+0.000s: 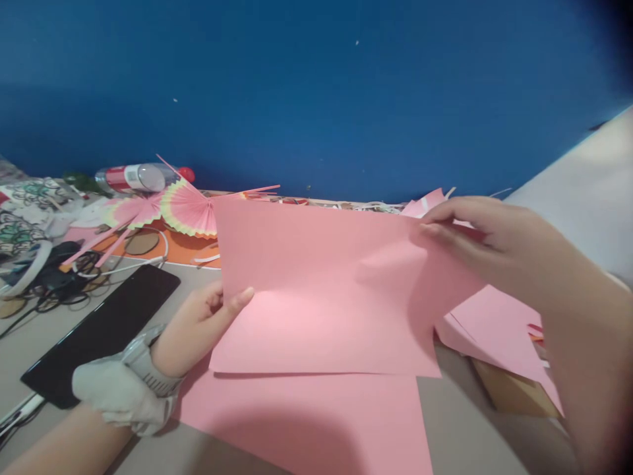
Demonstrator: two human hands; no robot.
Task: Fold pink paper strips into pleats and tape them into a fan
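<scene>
A sheet of pink paper (316,284) is held up in front of me, tilted, with a soft bend at its right side. My left hand (205,320) pinches its left edge, the thumb on the near face and the fingers behind. At the upper right, my right hand (475,231) grips the sheet between thumb and fingers. Below it, a second pink sheet (386,422) lies flat on the grey table (469,422). A grey scrunchie (119,392) is around my left wrist.
On the left lie a black phone (103,330), tangled cables (59,284) and pleated pink paper fans (190,208). A plastic bottle (143,177) rests behind them. More pink paper (499,323) lies at the right over a brown piece (514,389). A blue wall (316,99) stands behind.
</scene>
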